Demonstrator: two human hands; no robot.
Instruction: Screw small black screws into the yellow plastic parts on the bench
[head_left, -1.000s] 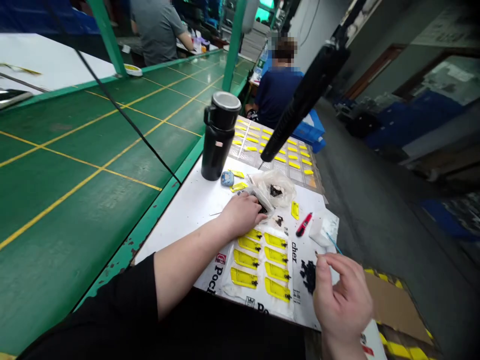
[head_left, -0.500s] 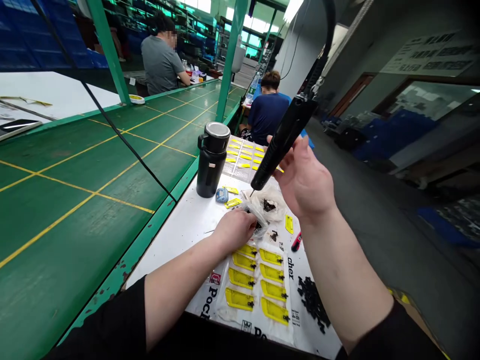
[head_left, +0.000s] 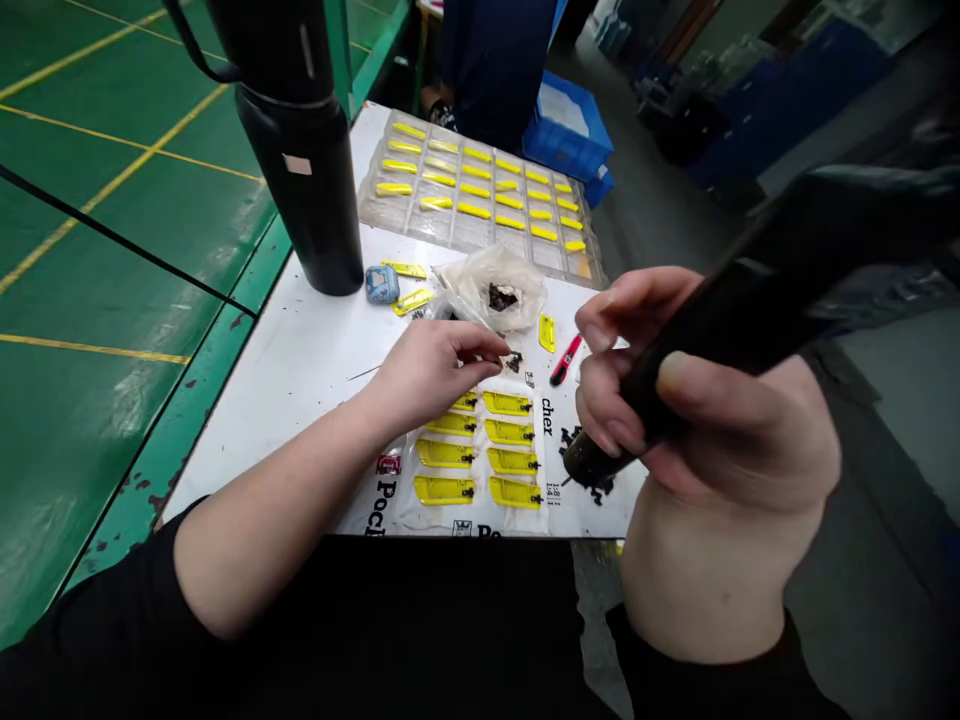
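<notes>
My right hand (head_left: pixel 720 420) is wrapped round a black electric screwdriver (head_left: pixel 675 370), its thin bit pointing down and left above a pile of small black parts (head_left: pixel 596 490). My left hand (head_left: pixel 435 370) has thumb and index finger brought close together over the far end of rows of yellow plates (head_left: pixel 444 490), each with a small black piece at its right end. Anything between those fingertips is too small to make out. Just beyond them lie a few dark bits (head_left: pixel 514 362) and an open plastic bag (head_left: pixel 517 270) with dark small parts inside.
A tall black flask (head_left: pixel 304 190) stands at the left beside a small blue case (head_left: pixel 382 284). A clear compartment tray (head_left: pixel 480 235) of yellow pieces lies at the back. A red cutter knife (head_left: pixel 565 360) rests right of the bag. Another person (head_left: pixel 491 70) sits beyond the tray.
My left hand has come out of the plastic bag and back towards the yellow plates. My right hand has lowered the screwdriver and brought it closer, gripping it more fully. The view has tilted down.
</notes>
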